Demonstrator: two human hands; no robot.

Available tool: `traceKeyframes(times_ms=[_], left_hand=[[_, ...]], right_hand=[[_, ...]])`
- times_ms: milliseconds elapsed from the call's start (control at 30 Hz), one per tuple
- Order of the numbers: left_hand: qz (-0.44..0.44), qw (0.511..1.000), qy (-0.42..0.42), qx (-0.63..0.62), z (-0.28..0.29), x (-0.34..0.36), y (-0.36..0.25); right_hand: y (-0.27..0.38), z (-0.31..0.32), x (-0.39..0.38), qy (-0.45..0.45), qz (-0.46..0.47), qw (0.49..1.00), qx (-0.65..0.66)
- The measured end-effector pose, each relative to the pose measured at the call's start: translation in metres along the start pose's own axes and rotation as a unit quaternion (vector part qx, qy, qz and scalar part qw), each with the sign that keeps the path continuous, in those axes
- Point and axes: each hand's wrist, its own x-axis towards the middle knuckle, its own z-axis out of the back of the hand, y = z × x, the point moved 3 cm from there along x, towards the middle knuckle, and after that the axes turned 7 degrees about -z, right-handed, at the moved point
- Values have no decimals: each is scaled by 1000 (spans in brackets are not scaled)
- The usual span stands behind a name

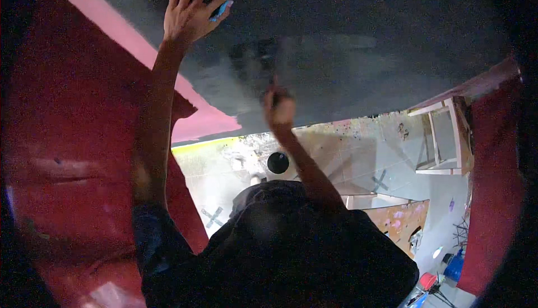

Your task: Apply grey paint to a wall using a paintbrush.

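Observation:
My left hand (pixel 193 8) is raised high with its fingers spread against a dark grey wall (pixel 336 11). Something bright blue (pixel 222 10) shows beside its thumb; whether it is paint or a small piece of material is unclear. Lower on the same wall, my right hand (pixel 279 109) is closed and smeared by motion. A thin dark shape stands up from its fingers, too blurred to name. Just above that hand, a darker, glossy patch (pixel 252 56) with streaks marks the grey surface.
A pink band (pixel 207 115) borders the grey on the left, beside a deep red wall (pixel 73 84). A wooden frame (pixel 448 137) leans at right near another red wall (pixel 496 162). Behind me lie a paint-spotted board (pixel 403 218), a black round object (pixel 278 163) and a red container (pixel 428 280).

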Motion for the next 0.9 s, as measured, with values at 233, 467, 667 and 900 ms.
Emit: traceKeyframes(times_ms=[233,467,667,900], left_hand=[[-37,995,-75,58,-4,-4,4],[-45,992,-113,38,3,-10,4],[-7,924,-327,-201,-30,-7,0],[-28,959,-241,-149,-7,-9,2]], right_hand=[[73,-58,-41,92,-1,994,51],[62,-87,-42,103,-14,993,54],[-38,41,16,-56,24,986,-155],[-64,161,45,-185,-86,946,-252]])
